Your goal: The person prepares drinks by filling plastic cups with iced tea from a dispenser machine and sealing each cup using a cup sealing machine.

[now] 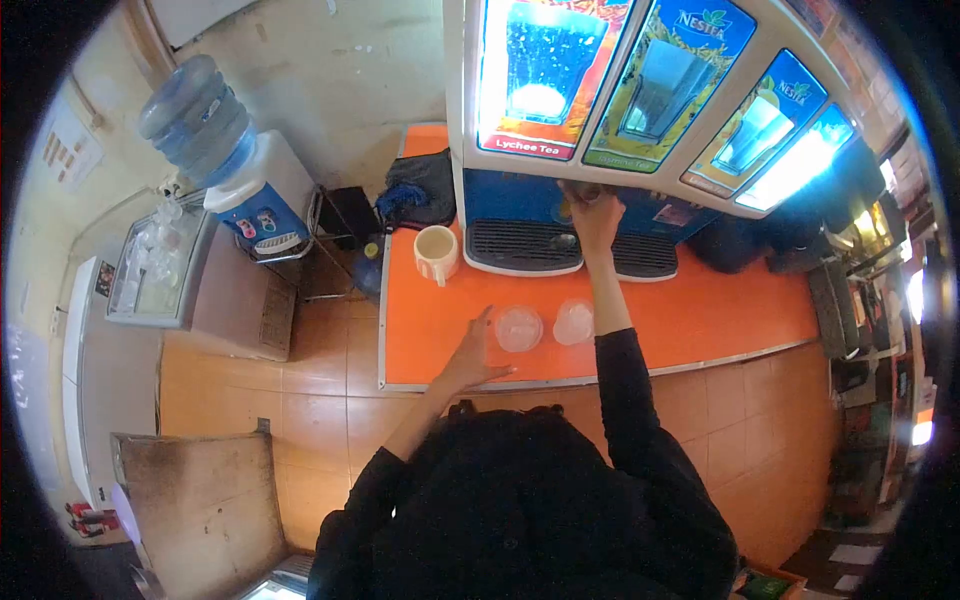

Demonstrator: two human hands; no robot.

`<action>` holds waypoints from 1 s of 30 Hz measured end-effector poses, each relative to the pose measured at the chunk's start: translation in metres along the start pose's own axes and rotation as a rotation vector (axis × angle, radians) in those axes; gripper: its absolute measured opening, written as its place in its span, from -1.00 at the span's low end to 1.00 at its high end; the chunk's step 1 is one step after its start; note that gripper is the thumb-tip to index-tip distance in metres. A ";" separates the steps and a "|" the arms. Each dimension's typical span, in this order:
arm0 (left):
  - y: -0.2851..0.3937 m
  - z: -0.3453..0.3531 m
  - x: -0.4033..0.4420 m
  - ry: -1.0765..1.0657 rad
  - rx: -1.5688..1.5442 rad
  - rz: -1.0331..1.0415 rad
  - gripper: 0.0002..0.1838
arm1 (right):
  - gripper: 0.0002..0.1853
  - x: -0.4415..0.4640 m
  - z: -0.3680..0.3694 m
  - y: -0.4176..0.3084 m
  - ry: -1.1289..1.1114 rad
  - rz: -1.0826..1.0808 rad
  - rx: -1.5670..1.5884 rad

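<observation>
On the orange counter [440, 345], my left hand [474, 357] is spread open beside a clear plastic cup [519, 328], with nothing in its grasp. Another clear plastic cup [574, 323] stands just right of the first. My right hand [598, 218] reaches up under the front panel of the drink dispenser [468, 120], above the gap between two drip trays. Its fingers are closed around something dark near the nozzles, too small to make out. A cream mug [436, 253] stands left of the dispenser's black drip tray [523, 246].
A dark cloth bundle [420, 195] lies at the counter's back left. Left of the counter are a water dispenser [262, 205] with a big bottle [198, 118], a chest freezer [225, 280] and a capped bottle [368, 272]. A brown-stained panel [205, 505] stands at the lower left.
</observation>
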State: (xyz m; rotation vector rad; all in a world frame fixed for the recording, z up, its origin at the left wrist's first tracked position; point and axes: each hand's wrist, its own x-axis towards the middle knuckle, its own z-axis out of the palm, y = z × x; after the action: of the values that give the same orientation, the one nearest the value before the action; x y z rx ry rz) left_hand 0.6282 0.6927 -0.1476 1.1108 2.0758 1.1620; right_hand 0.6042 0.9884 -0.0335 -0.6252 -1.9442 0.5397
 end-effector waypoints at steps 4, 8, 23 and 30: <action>0.004 0.003 0.010 0.016 0.152 0.113 0.32 | -0.60 0.000 -0.004 -0.009 0.027 0.024 0.023; 0.012 0.014 0.028 0.030 0.141 0.116 0.32 | -0.66 0.000 -0.008 -0.013 -0.031 0.010 -0.030; 0.003 0.044 0.040 0.211 0.217 0.087 0.04 | -0.61 -0.002 0.001 -0.003 0.054 0.036 -0.009; 0.009 0.043 0.033 0.310 0.086 0.075 0.04 | -0.56 -0.002 -0.001 -0.008 0.099 0.003 -0.018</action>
State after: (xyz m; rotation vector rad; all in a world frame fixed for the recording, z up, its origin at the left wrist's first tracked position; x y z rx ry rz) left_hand 0.6460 0.7427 -0.1628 1.1140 2.3547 1.3656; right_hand 0.6049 0.9812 -0.0300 -0.6548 -1.8567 0.4844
